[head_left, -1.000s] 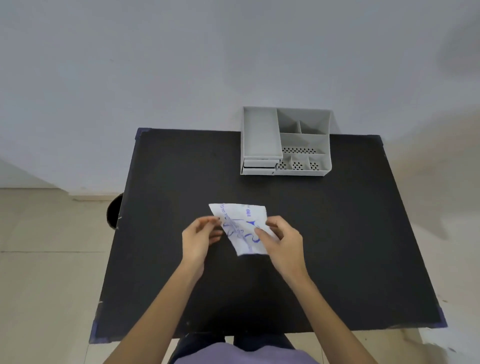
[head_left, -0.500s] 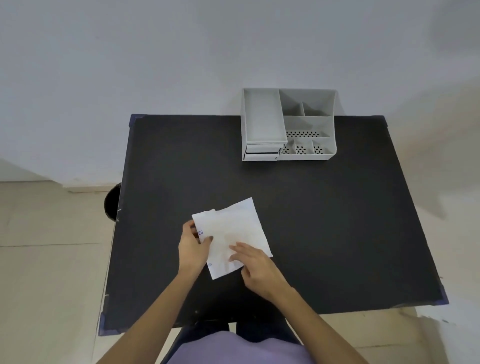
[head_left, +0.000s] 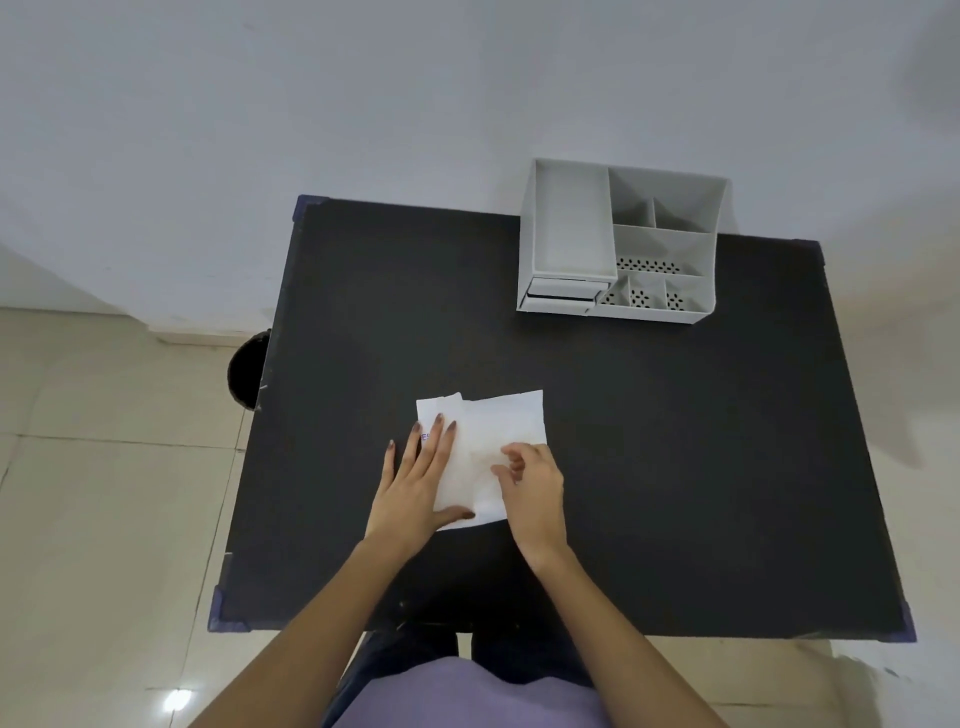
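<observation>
The white sheet of paper with blue print (head_left: 501, 423) lies on the black bench (head_left: 675, 467), under both hands. The left hand (head_left: 415, 483) is spread wide, its straight fingers pressing down the sheet's left part. Just beside it, the right hand (head_left: 535, 488) curls its fingers onto the paper; whether they pinch a fold cannot be told. This looks like the creasing step of a fold. The next move probably calls for the right hand to take the edge beyond its fingertips while the left pins the sheet.
</observation>
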